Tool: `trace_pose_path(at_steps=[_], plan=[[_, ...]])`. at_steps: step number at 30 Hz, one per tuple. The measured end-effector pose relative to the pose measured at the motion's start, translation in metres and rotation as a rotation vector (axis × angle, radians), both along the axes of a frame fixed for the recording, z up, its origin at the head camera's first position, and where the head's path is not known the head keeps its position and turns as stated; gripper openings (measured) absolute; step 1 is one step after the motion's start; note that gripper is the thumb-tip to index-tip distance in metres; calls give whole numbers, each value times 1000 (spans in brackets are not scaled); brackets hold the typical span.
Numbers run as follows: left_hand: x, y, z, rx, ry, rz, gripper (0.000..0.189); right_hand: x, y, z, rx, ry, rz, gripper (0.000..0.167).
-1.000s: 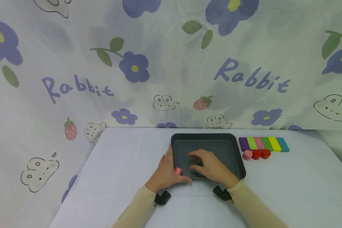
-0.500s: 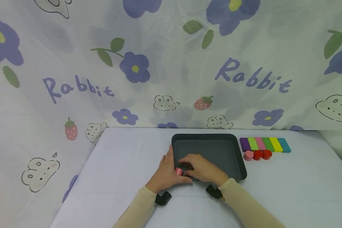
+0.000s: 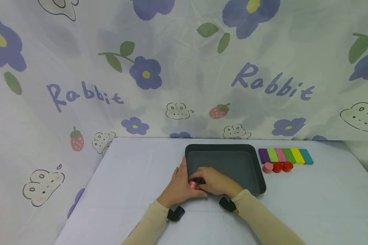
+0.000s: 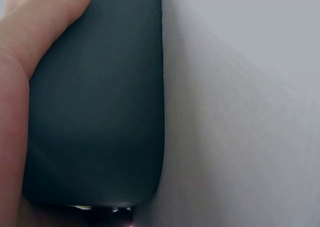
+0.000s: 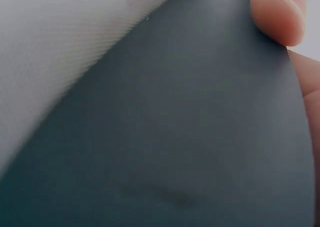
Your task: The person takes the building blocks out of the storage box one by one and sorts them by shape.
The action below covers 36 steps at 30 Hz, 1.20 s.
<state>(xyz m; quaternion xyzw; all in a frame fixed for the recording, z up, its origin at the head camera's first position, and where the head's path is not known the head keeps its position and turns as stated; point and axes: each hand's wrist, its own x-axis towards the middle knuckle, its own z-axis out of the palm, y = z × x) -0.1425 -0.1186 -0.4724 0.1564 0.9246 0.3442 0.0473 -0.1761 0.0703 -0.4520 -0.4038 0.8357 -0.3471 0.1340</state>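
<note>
A dark grey rectangular tray (image 3: 227,166) lies on the white table. At its near left corner, my left hand (image 3: 181,185) rests against the outside, fingers straight along the left edge and thumb along the front edge. A small pink cylinder (image 3: 193,184) sits inside that corner. My right hand (image 3: 216,182) reaches over the front rim, its curled fingers and thumb pinching the pink cylinder; the fingertips are partly hidden. The left wrist view shows the left hand (image 4: 30,42) beside the dark tray wall (image 4: 100,97). In the right wrist view, a fingertip (image 5: 280,14) touches the tray (image 5: 190,107).
Right of the tray, several coloured blocks (image 3: 285,156) lie side by side in a row. Before them stand a pink cylinder (image 3: 267,167) and two red cylinders (image 3: 277,167). A patterned cloth (image 3: 184,78) hangs behind the table.
My right hand has moved left and down across the tray to the pink cylinder in the corner, and its fingers have closed in around it. My left hand has stayed in place.
</note>
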Motion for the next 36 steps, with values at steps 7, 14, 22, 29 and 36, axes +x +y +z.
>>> trace_pose_path(at_steps=[7, 14, 22, 29, 36], plan=[[-1, 0, -1, -2, -5, 4, 148, -3, 3, -2, -27, -7, 8, 28], [-1, 0, -1, -10, -12, 14, 149, -3, 5, -5, -6, 55, 16, 29], [0, 1, 0, 0, 4, 8, 148, -4, 7, -4, -9, 15, -8, 26], [-1, 0, -1, 2, 16, 7, 148, -4, 10, -5, -27, 6, -7, 22], [-2, 0, -3, -3, 22, 4, 149, 0, 20, -6, -44, -43, -71, 23]])
